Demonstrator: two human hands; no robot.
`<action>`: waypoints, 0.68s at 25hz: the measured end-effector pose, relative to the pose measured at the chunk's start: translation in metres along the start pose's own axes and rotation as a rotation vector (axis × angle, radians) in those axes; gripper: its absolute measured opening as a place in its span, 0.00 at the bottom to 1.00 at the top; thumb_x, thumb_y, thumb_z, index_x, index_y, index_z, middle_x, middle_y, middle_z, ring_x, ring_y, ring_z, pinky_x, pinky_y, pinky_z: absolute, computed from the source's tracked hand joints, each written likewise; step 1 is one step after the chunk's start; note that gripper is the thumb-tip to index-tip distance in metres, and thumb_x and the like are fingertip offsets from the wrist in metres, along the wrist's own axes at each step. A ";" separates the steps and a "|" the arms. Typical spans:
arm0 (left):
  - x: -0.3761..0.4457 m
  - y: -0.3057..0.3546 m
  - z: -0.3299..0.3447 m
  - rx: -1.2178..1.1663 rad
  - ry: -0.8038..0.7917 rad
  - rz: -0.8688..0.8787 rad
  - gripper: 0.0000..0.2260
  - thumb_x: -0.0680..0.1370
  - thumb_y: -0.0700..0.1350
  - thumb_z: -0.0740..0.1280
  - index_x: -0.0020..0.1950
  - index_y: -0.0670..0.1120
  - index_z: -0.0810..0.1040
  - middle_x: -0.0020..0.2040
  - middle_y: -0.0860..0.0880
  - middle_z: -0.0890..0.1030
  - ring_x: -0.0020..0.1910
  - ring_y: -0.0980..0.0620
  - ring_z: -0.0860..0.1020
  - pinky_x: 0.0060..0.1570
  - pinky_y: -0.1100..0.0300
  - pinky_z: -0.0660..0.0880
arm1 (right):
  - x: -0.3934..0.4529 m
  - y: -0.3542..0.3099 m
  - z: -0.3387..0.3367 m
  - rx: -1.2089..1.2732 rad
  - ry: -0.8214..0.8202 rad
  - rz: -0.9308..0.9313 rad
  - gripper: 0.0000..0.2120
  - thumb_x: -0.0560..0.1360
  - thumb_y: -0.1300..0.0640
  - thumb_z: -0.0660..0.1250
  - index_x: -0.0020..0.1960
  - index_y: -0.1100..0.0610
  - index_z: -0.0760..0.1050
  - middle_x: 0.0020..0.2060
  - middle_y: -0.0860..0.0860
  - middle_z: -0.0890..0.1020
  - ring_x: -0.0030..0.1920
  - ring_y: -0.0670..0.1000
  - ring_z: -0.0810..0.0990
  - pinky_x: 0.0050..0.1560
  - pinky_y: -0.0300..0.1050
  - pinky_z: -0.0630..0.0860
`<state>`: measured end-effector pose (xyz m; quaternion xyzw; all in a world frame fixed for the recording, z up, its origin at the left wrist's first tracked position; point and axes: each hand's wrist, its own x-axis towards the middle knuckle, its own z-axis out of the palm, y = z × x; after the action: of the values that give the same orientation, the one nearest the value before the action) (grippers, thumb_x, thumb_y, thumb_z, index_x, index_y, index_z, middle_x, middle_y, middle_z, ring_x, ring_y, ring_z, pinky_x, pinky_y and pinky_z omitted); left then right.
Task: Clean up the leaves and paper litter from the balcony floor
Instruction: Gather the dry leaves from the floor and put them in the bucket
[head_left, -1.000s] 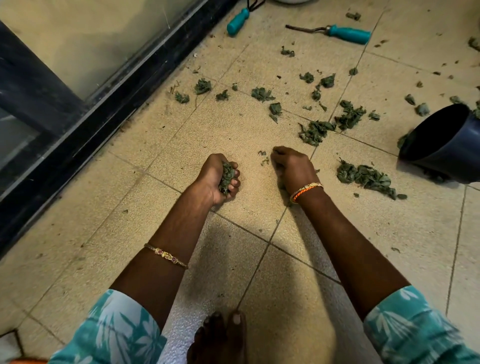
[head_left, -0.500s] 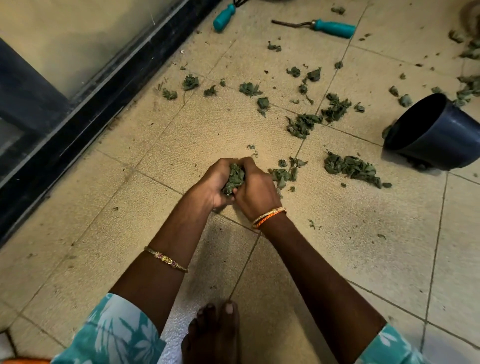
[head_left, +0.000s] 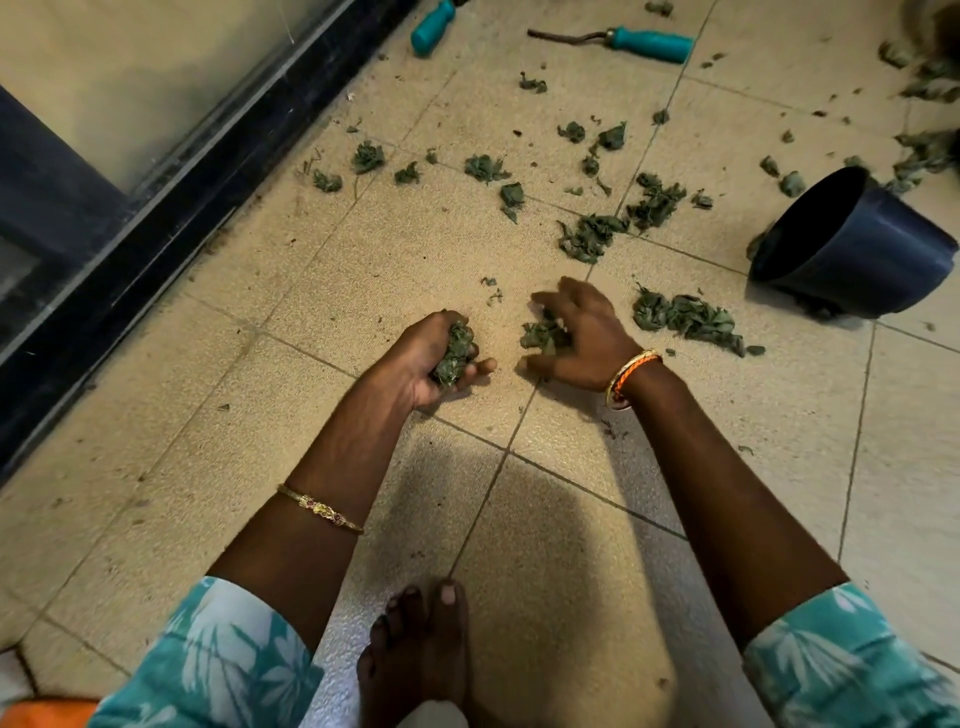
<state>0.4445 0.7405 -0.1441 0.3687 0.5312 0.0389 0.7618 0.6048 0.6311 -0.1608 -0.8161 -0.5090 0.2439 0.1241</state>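
My left hand (head_left: 426, 358) rests on the tiled floor and grips a wad of green leaves (head_left: 453, 353). Just to its right, my right hand (head_left: 576, 338) lies over a small heap of leaves (head_left: 543, 332), fingers spread and bent around it. A longer pile of leaves (head_left: 685, 317) lies to the right of that hand. More clumps of leaves (head_left: 592, 236) and several loose leaves (head_left: 485, 167) are scattered farther out on the tiles. No paper litter shows.
A dark blue pot (head_left: 852, 254) lies tipped on its side at the right. Two teal-handled garden tools (head_left: 649, 42) lie at the top. A black sliding-door frame (head_left: 171, 218) runs along the left. My bare foot (head_left: 421, 654) is at the bottom.
My hands were pressed together around the leaves half a second ago. They have come apart: the left keeps its wad, the right has moved right onto a small heap.
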 end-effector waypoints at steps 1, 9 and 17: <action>-0.001 -0.001 0.001 -0.011 -0.007 -0.012 0.14 0.82 0.45 0.57 0.38 0.42 0.69 0.26 0.48 0.74 0.27 0.49 0.81 0.18 0.66 0.71 | -0.003 0.000 0.007 -0.050 -0.028 -0.048 0.39 0.67 0.42 0.71 0.73 0.49 0.60 0.75 0.58 0.54 0.74 0.60 0.51 0.72 0.60 0.56; 0.004 -0.007 -0.004 -0.008 -0.105 -0.020 0.09 0.82 0.41 0.57 0.53 0.43 0.77 0.34 0.50 0.75 0.25 0.56 0.71 0.19 0.67 0.68 | -0.039 0.012 0.062 0.034 0.352 -0.352 0.14 0.73 0.68 0.65 0.58 0.63 0.78 0.60 0.61 0.78 0.63 0.63 0.75 0.63 0.57 0.71; -0.003 -0.010 0.009 0.161 -0.142 0.071 0.21 0.75 0.65 0.63 0.38 0.48 0.73 0.32 0.50 0.73 0.25 0.54 0.69 0.20 0.65 0.65 | -0.031 -0.012 0.003 1.057 0.408 0.165 0.10 0.72 0.72 0.66 0.53 0.67 0.79 0.50 0.57 0.83 0.50 0.49 0.81 0.50 0.31 0.77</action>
<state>0.4478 0.7270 -0.1465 0.4492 0.4640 -0.0030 0.7635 0.5827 0.6083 -0.1500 -0.7108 -0.2183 0.3117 0.5916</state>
